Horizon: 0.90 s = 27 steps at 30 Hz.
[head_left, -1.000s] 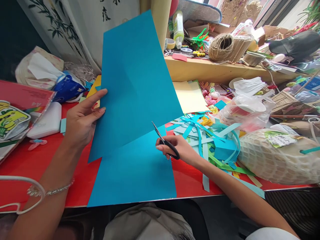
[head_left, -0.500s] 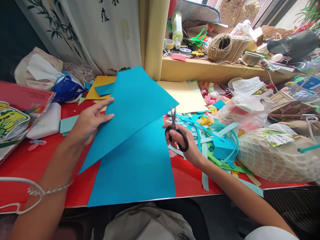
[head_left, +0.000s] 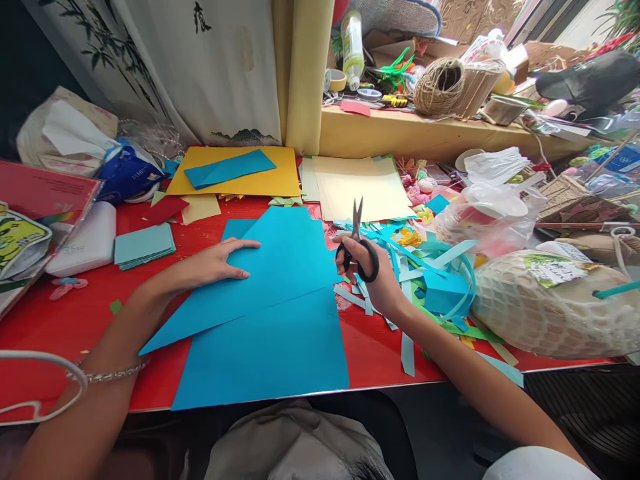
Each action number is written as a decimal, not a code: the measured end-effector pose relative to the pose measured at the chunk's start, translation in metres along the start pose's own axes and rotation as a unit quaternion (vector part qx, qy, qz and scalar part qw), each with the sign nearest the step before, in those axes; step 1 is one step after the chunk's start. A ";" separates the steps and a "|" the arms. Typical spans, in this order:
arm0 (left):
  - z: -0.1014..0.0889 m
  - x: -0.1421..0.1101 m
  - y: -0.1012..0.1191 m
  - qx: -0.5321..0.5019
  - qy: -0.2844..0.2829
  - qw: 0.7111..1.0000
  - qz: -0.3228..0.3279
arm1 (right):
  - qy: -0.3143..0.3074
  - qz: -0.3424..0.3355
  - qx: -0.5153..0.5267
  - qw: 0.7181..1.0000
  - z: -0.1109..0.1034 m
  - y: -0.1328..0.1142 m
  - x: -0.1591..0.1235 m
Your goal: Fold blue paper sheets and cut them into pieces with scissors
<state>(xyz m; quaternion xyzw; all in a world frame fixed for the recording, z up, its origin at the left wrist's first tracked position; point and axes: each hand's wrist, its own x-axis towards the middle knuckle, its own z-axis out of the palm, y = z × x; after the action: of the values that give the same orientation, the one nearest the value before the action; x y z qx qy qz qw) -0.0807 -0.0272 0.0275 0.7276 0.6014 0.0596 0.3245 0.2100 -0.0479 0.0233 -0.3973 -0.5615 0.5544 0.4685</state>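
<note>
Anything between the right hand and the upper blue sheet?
Nothing visible stands between the right hand, which holds the scissors, and the upper blue sheet; loose paper strips lie to the sheet's right.

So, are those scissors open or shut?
Slightly open: the black-handled scissors in the right hand show a narrow gap between their blade tips.

lower blue sheet (head_left: 280, 360) partly covered, plant (head_left: 623, 19) cut off

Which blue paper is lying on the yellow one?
The narrow blue piece at the back; it alone lies on the yellow sheet. The big sheets lie nearer.
</note>
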 end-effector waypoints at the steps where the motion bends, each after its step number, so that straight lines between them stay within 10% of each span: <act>1: -0.001 0.000 -0.001 -0.007 0.003 1.000 0.003 | -0.011 0.006 -0.006 1.000 0.000 0.001 0.000; 9: -0.013 -0.009 -0.010 -0.045 0.030 0.995 0.082 | -0.093 0.015 -0.032 0.995 -0.002 -0.003 0.000; 20: -0.022 -0.032 -0.002 -0.251 0.258 0.929 0.084 | -0.223 0.109 -0.086 0.965 -0.002 -0.008 -0.007; 27: -0.019 -0.032 0.004 -0.282 0.272 0.914 0.109 | -0.258 0.129 -0.084 0.954 -0.001 -0.007 -0.008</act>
<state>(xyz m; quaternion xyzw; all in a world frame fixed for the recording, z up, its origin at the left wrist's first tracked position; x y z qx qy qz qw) -0.0951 -0.0492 0.0541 0.6228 0.5413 0.4572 0.3318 0.2132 -0.0564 0.0300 -0.3475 -0.6521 0.6444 0.1968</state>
